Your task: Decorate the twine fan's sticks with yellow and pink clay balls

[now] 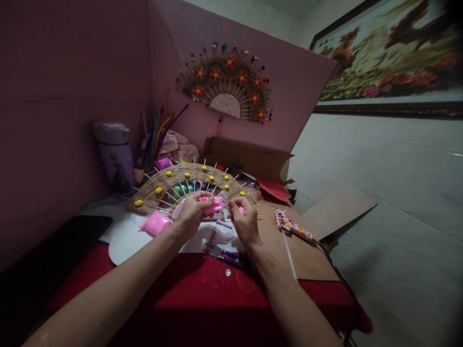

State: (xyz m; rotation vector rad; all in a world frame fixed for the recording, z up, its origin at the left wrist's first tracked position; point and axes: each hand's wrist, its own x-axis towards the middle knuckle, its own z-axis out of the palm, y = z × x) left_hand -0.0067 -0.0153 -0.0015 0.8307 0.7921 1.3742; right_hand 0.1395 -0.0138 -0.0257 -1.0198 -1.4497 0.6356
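My left hand (192,211) is closed on a pink packet of what looks like soft clay (214,206), its clear wrapper reaching toward the right. Close beside it, my right hand (244,218) has its fingers pinched, with a small pink lump (241,210) showing at them. Whether those fingertips also touch the wrapper is hard to make out. Behind both hands stands a twine-wrapped half-ring fan (177,174) with thin sticks and yellow oval pieces. A second pink packet (156,222) lies to the left of my left hand.
Blue-handled pliers (227,255) lie on the red tablecloth (210,286). A glue gun (294,226) rests on cardboard (314,262) at right. A purple tumbler (115,156) stands at left. A flower-decorated fan (227,89) hangs on the pink wall behind.
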